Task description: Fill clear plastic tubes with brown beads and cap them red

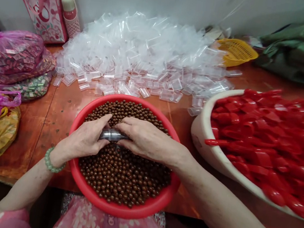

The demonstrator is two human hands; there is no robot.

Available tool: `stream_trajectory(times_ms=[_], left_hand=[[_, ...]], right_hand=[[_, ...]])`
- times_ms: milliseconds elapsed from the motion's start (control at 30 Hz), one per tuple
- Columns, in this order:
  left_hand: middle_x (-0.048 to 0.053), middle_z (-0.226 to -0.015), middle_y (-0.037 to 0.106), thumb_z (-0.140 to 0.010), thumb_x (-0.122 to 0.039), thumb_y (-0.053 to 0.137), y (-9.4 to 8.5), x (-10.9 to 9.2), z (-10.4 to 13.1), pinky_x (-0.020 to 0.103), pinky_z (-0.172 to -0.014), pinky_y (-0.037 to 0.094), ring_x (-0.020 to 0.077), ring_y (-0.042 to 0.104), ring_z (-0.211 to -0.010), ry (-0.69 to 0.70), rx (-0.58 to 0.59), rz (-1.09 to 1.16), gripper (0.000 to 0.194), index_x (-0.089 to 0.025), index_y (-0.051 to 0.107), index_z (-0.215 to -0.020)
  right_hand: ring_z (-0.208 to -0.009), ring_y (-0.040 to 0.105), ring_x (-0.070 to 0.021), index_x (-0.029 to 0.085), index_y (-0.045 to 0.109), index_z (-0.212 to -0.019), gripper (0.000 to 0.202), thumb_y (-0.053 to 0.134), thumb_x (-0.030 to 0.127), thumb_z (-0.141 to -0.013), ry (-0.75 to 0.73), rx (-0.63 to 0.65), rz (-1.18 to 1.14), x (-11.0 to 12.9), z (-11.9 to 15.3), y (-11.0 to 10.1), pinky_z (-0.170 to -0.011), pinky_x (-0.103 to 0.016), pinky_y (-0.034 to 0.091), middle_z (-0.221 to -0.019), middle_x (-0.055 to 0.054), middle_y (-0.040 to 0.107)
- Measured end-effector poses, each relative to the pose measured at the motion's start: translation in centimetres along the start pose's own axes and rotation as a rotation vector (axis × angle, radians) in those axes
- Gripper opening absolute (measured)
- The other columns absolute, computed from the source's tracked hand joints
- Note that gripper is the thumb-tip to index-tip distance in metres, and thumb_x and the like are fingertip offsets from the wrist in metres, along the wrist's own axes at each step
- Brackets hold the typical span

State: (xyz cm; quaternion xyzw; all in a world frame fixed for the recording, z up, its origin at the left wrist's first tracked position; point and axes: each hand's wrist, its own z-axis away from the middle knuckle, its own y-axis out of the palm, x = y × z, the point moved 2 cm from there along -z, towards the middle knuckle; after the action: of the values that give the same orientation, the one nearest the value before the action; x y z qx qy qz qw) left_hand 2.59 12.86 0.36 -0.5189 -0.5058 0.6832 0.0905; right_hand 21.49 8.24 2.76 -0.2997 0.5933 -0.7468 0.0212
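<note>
A red basin (170,201) full of small round brown balls (122,178) stands in front of me at the table's near edge. Just over the balls, a short clear plastic tube (112,135) lies sideways between my hands. My left hand (89,136), with a green bead bracelet (54,160) at the wrist, has its thumb and fingers closed around the tube's left end. From the other side my right hand (147,139) grips the right end, its fingers bent over it. The palms hide part of the tube, and I cannot tell whether balls are inside.
A heap of clear plastic tubes (147,58) covers the table's back. At right stands a white tub (202,129) of red plastic pieces (265,142). A yellow basket (238,52) lies behind. Filled plastic bags (12,56), a pink gift bag (40,4) and a bottle (70,15) are at left.
</note>
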Motion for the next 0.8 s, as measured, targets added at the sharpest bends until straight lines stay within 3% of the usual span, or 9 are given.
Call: stream_trajectory(times_ms=[167,333,533,667,800], left_hand=[[0.014,-0.121,0.062,-0.082,-0.016,0.06,-0.5,0.2,-0.2,0.044,-0.101,0.048,0.0256,0.058,-0.113,-0.005,-0.022,-0.125,0.063,-0.014,0.037,-0.141],[0.016,-0.125,0.057,-0.082,-0.003,0.046,-0.4,-0.1,-0.5,0.044,-0.104,0.046,0.027,0.052,-0.117,0.03,0.026,-0.39,0.057,-0.009,0.038,-0.138],[0.011,-0.096,0.058,-0.083,-0.004,0.04,0.0,0.0,-0.8,0.044,-0.088,0.052,0.0263,0.055,-0.093,0.001,0.186,-0.603,0.024,-0.014,0.056,-0.098],[0.01,-0.094,0.059,-0.083,-0.004,0.041,1.1,-0.5,-2.4,0.041,-0.088,0.051,0.0253,0.057,-0.094,0.037,0.236,-0.55,0.02,-0.015,0.055,-0.092],[0.009,-0.098,0.06,-0.078,-0.006,0.048,2.7,-0.3,-3.9,0.038,-0.083,0.052,0.0229,0.059,-0.09,-0.032,0.227,-0.361,0.017,-0.015,0.054,-0.091]], right_hand=[[-0.105,0.056,-0.0235,0.016,0.062,-0.107,0.025,0.065,0.017,-0.082,-0.001,-0.185,-0.189,-3.1,0.3,0.5,-0.096,-0.038,0.043,-0.106,-0.008,0.065],[-0.098,0.059,-0.0192,0.018,0.058,-0.111,0.028,0.062,0.013,-0.084,-0.013,-0.121,-0.331,-2.5,-0.9,1.6,-0.09,-0.034,0.045,-0.108,-0.006,0.065],[-0.103,0.052,-0.0236,0.016,0.064,-0.104,0.021,0.059,0.01,-0.084,-0.045,-0.035,0.014,-1.7,-1.3,1.8,-0.095,-0.039,0.038,-0.107,-0.009,0.064],[-0.107,0.047,-0.0282,0.019,0.067,-0.108,0.026,0.063,0.014,-0.082,0.039,0.006,0.124,-3.1,-1.0,1.5,-0.096,-0.043,0.035,-0.109,-0.008,0.064],[-0.107,0.048,-0.0304,0.016,0.067,-0.102,0.024,0.059,0.011,-0.081,0.092,0.043,0.221,-3.4,-0.9,1.4,-0.09,-0.043,0.037,-0.107,-0.011,0.063]])
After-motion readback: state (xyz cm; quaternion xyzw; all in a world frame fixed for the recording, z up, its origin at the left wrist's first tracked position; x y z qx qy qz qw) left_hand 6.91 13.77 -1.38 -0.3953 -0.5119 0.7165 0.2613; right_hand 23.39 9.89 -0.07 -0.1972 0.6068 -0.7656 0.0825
